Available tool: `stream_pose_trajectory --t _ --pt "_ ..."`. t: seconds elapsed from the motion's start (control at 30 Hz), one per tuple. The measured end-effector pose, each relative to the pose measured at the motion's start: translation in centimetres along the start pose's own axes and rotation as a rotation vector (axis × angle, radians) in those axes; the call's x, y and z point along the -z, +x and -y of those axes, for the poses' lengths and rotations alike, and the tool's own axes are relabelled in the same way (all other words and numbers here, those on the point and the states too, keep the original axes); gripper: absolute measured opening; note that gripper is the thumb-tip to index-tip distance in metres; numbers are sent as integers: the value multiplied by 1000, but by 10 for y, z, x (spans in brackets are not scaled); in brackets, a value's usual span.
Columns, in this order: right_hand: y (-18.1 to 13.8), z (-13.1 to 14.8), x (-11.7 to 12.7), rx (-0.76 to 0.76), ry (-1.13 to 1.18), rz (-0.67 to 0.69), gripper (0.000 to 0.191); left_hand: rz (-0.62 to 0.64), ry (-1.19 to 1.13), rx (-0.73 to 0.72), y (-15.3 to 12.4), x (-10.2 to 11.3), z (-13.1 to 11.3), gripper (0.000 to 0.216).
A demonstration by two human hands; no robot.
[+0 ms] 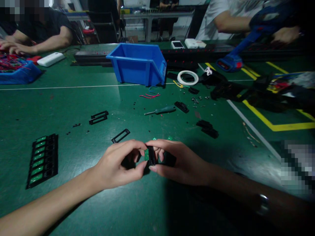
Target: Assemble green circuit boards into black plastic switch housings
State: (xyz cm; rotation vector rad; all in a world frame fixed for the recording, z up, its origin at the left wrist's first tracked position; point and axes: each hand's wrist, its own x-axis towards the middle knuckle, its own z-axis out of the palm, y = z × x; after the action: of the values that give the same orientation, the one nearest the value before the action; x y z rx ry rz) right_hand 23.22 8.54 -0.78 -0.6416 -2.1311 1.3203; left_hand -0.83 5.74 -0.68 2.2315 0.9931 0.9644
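Observation:
Just above the green tabletop, my two hands meet over a small part. My left hand [118, 165] pinches the edge of a small green circuit board [146, 154] between thumb and fingers. My right hand [183, 164] grips a black plastic housing [151, 155] that is against the board; whether the board sits inside it is hidden by the fingers. Behind my left hand lies a black rectangular frame [120, 135]. Bits of green board [169, 138] show just beyond my right hand. To the left rests a row of black housings with green boards [38, 163].
A blue bin [134, 68] stands at the back, beside a white tape roll [187, 78]. A screwdriver [162, 110], more black frames [98, 118], black parts [207, 128] and loose screws [195, 101] lie about. A blue cordless driver [230, 62] and co-workers are across the table.

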Motion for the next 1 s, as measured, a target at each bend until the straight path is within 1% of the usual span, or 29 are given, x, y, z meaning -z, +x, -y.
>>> stream_pose_trajectory --t 0.27,0.7,0.87,1.0 --pt "-1 -1 0 10 -1 -3 44 -15 2 -36 0 -1 1 33" --pt "-1 -1 0 -1 -12 4 43 0 9 -27 0 -2 2 32" --pt "0 0 1 -1 -43 12 40 4 28 -17 1 -1 0 31" --pt "0 -1 0 10 -48 4 42 15 31 -7 -1 -2 1 30"
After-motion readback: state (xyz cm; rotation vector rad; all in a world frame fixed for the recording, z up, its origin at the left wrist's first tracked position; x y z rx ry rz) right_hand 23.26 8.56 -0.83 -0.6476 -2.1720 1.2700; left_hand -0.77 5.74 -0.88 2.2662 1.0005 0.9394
